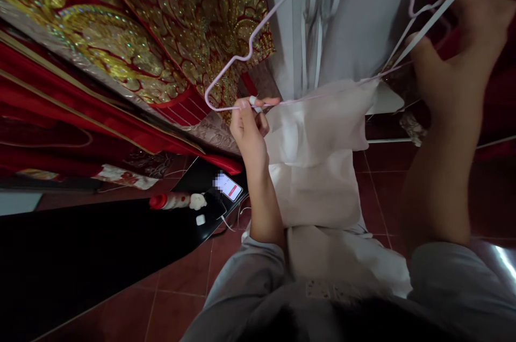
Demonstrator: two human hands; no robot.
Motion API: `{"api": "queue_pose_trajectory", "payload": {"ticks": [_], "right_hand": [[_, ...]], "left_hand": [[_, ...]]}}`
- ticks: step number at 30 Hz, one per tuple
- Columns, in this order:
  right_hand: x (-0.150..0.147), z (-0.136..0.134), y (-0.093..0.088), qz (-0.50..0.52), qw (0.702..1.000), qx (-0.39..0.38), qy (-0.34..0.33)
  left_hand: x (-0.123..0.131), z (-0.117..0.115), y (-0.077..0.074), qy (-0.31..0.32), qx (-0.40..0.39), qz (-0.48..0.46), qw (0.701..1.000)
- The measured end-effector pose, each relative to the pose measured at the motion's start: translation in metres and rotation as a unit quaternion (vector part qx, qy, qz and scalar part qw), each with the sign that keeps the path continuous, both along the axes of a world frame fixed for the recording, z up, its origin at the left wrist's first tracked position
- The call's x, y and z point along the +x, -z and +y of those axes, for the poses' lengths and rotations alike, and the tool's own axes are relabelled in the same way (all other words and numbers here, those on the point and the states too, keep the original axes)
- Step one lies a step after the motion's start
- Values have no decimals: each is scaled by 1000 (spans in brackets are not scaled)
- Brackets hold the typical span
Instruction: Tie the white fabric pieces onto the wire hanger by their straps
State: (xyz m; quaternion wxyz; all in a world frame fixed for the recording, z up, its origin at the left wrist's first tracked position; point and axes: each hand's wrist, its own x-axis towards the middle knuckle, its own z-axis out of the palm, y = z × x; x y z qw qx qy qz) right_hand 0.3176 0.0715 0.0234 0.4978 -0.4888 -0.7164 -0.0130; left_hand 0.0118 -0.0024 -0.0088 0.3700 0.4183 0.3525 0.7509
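Observation:
My left hand (252,127) is closed around the lower bar of a pale pink hanger (258,27), near the hanger's left corner. A pale cream garment (318,127) hangs from that bar and drapes down in folds toward my lap. On the right, my raised right hand (463,41) is slightly blurred. A narrow white strap (437,16) is drawn out taut along its thumb and fingers, running down to the garment's upper right corner beside the hanger.
Red and gold sequined garments (161,25) hang at the upper left. On a black table (100,256) lie a lit phone (229,187), a red-capped bottle (169,201) and a small white case (200,219). White hangers (318,8) hang ahead, over red floor tiles (181,272).

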Motion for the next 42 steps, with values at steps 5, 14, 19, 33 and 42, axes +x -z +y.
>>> {"api": "queue_pose_trajectory", "payload": {"ticks": [5,14,19,33,42], "right_hand": [[-2,8,10,-21,997,43,55],[-5,-7,71,159,894,388,158],[-56,-52,48,59,994,89,-6],[-62,-60,33,60,994,-53,-77],[-58,-63,40,71,996,-27,-46]], "left_hand": [[-2,0,-2,-18,-17,5,1000],[-1,-1,-1,-31,-56,21,998],[5,-3,-4,-34,-66,16,997],[-76,10,13,-236,140,177,945],[-61,27,-64,-27,-13,208,978]]}}
